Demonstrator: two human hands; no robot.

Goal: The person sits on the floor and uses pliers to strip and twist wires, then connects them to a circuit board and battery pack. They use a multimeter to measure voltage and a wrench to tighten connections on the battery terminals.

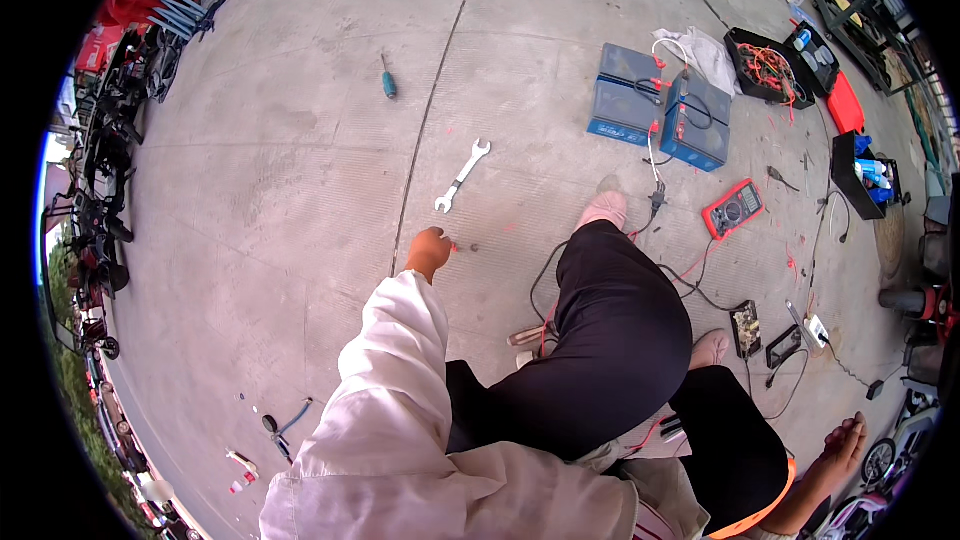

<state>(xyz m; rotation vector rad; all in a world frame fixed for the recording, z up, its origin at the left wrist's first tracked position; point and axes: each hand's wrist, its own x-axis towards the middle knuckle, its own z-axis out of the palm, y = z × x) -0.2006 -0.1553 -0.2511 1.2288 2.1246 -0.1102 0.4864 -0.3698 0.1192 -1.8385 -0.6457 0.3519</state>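
My left hand (428, 252) reaches down to the concrete floor in a pale sleeve, fingers curled. Its fingertips are at a small red piece (455, 248), and I cannot tell whether they pinch it. A small dark bit (474, 248) lies just to the right. A silver open-ended wrench (462, 175) lies a little beyond the hand. My right hand (840, 445) hangs back at the lower right beside my hip, fingers loosely apart and holding nothing. My knee in black trousers (620, 320) and my shoe (606, 208) sit between the two hands.
Two blue batteries (628, 92) (697, 120) joined by wires stand ahead on the right, with a red multimeter (733, 208) nearer. A teal-handled screwdriver (388, 80) lies farther off. Black trays of parts (765, 65), cables and small tools cover the right side. Parked scooters (100, 190) line the left.
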